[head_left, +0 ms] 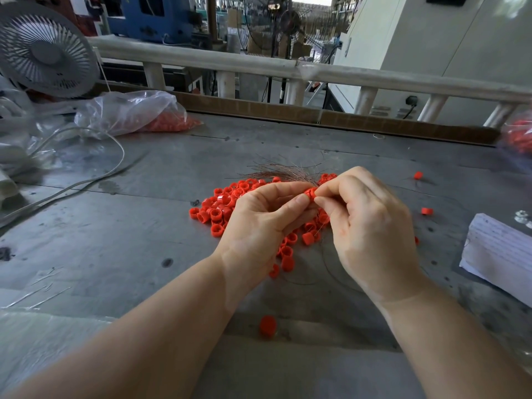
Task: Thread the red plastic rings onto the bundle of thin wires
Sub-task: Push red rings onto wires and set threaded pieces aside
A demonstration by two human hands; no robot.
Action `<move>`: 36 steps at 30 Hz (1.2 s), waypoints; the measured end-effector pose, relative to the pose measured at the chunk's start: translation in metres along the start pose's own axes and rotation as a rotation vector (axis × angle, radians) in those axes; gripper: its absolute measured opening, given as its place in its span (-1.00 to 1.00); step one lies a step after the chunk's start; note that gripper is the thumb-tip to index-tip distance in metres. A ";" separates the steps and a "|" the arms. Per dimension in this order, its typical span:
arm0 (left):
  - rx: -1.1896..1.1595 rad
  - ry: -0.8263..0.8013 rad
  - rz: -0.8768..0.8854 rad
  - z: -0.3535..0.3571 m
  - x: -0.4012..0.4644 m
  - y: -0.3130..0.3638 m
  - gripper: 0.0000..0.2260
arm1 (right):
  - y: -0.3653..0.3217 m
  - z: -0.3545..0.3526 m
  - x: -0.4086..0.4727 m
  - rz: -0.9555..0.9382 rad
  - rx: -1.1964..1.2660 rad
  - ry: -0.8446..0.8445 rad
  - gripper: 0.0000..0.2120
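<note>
Currently left hand (pixel 259 223) and right hand (pixel 371 226) both pinch one ring (pixel 310 193) at frame centre, just above the ring pile (pixel 221 208) on the table (pixel 115 240), probably for quick restocking. Wires (pixel 283 171) fan out behind the fingers.

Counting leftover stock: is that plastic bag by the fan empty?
Not empty: red rings show through the clear bag at its right end.

one red plastic ring (pixel 310 193) held at frame centre, raised above loose pile of red rings (pixel 227 205) spread on table, centre frame. bundle of thin wires (pixel 283 171), brownish, fanning up-left from the held ring. stray rings scattered right and lower centre.
</note>
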State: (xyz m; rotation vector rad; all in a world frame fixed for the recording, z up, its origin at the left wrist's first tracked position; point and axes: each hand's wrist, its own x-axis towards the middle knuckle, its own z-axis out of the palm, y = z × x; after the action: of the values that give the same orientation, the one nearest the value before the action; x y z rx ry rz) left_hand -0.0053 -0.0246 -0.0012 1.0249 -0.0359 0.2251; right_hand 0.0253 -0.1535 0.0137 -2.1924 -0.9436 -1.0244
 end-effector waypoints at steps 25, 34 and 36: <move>0.121 0.013 0.110 0.000 0.000 -0.001 -0.85 | -0.002 0.000 0.000 0.004 0.029 0.030 -0.91; 0.067 -0.010 0.100 0.000 0.001 -0.003 -0.84 | -0.003 0.000 0.001 0.082 0.124 0.036 -0.95; 0.026 -0.023 0.060 -0.001 0.001 -0.003 -0.82 | -0.002 0.000 0.001 0.103 0.139 0.028 -0.95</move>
State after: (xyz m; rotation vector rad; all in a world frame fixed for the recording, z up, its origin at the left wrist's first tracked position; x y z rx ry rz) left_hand -0.0036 -0.0252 -0.0035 1.0531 -0.0854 0.2689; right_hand 0.0244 -0.1517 0.0146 -2.0834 -0.8541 -0.9115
